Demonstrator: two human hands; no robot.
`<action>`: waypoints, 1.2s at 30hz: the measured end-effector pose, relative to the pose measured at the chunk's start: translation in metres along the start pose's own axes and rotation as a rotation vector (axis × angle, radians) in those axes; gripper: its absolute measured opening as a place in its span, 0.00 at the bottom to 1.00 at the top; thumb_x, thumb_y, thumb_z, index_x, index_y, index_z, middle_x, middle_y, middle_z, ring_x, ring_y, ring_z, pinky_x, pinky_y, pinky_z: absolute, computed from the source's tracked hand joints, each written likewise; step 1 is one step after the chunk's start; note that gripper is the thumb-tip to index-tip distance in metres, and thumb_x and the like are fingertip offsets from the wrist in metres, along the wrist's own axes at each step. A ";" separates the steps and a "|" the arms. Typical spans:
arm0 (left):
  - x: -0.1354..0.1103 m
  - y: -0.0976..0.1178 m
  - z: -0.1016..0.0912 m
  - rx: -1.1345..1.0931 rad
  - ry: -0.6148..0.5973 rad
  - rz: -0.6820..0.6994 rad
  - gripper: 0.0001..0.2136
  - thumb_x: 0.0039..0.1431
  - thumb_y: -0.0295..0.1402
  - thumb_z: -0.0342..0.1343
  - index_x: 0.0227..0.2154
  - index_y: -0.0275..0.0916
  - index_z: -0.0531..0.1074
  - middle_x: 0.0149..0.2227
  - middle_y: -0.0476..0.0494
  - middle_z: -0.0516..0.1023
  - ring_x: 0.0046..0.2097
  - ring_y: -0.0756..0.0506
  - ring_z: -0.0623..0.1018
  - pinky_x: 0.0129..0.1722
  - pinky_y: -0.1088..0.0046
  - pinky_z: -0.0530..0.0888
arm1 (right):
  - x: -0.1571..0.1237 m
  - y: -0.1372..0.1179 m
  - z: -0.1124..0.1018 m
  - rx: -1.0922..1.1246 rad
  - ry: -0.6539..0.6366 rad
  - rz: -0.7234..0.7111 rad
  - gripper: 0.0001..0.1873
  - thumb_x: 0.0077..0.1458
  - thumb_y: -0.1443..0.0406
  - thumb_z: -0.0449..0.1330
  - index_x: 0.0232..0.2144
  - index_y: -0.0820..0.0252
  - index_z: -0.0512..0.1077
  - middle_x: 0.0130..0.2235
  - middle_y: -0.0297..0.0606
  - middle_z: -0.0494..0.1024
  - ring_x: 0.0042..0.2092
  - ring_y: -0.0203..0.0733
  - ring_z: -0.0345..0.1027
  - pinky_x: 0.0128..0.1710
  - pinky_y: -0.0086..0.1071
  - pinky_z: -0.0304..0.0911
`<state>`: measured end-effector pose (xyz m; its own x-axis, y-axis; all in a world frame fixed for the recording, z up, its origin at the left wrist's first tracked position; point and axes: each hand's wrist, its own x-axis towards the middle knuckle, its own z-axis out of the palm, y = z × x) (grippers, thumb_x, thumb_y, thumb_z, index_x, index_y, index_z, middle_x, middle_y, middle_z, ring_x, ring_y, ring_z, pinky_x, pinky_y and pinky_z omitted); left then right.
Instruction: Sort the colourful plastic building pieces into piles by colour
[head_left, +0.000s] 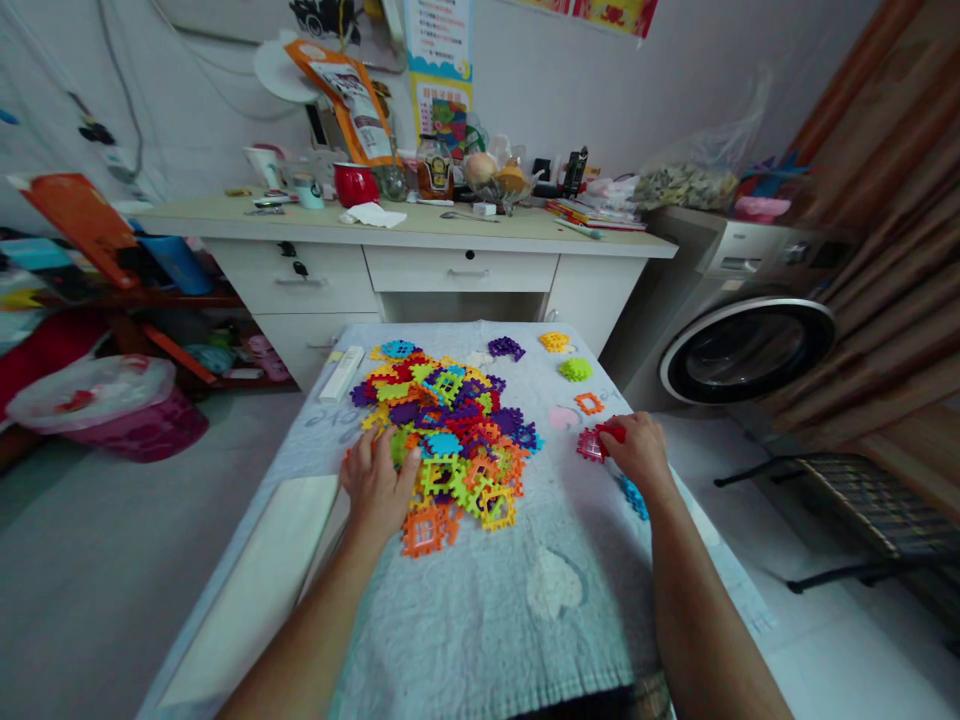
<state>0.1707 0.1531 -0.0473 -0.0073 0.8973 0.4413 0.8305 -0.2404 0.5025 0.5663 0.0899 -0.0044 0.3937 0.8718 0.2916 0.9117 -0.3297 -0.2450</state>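
A heap of plastic interlocking building pieces (465, 420) in many colours covers the middle of the cloth-covered table. My left hand (380, 480) lies on the heap's near left edge, fingers spread, holding nothing I can see. Over at the right, my right hand (637, 447) has its fingers closed on a red building piece (613, 432). Just left of it is a pinkish-red window piece (590, 445). Partly beneath my right wrist are blue pieces (634, 497). Beyond that hand sit an orange frame piece (589, 403), green pieces (576, 370) and yellow pieces (555, 342).
A long white box (251, 590) lies along the table's left side, with a white remote-like strip (342, 374) farther back. A cluttered white desk (465, 262) stands behind. To the right are a washing machine (739, 320) and a woven stool (862, 490); a pink bin (142, 420) is left.
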 end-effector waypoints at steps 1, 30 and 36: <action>0.000 -0.001 0.000 -0.003 0.005 0.004 0.23 0.62 0.45 0.46 0.55 0.37 0.65 0.60 0.30 0.64 0.62 0.34 0.63 0.61 0.47 0.60 | -0.001 0.000 0.000 0.004 0.051 0.027 0.15 0.54 0.60 0.57 0.38 0.60 0.80 0.40 0.47 0.75 0.45 0.50 0.66 0.48 0.41 0.58; -0.002 -0.001 0.000 -0.141 -0.056 0.094 0.23 0.64 0.45 0.45 0.58 0.39 0.61 0.60 0.33 0.63 0.64 0.36 0.61 0.64 0.49 0.58 | -0.036 -0.102 0.031 0.408 -0.051 -0.231 0.11 0.60 0.63 0.56 0.39 0.58 0.77 0.39 0.43 0.72 0.43 0.45 0.66 0.45 0.36 0.62; -0.001 -0.003 0.001 -0.136 -0.054 0.107 0.24 0.64 0.45 0.46 0.58 0.39 0.61 0.60 0.32 0.62 0.64 0.36 0.62 0.63 0.49 0.59 | 0.011 -0.060 0.013 0.185 0.029 -0.146 0.14 0.59 0.64 0.56 0.41 0.63 0.79 0.40 0.47 0.75 0.44 0.47 0.68 0.48 0.38 0.61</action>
<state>0.1689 0.1532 -0.0502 0.1103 0.8817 0.4587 0.7416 -0.3803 0.5526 0.5145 0.1239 0.0012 0.2648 0.8939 0.3617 0.9233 -0.1268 -0.3626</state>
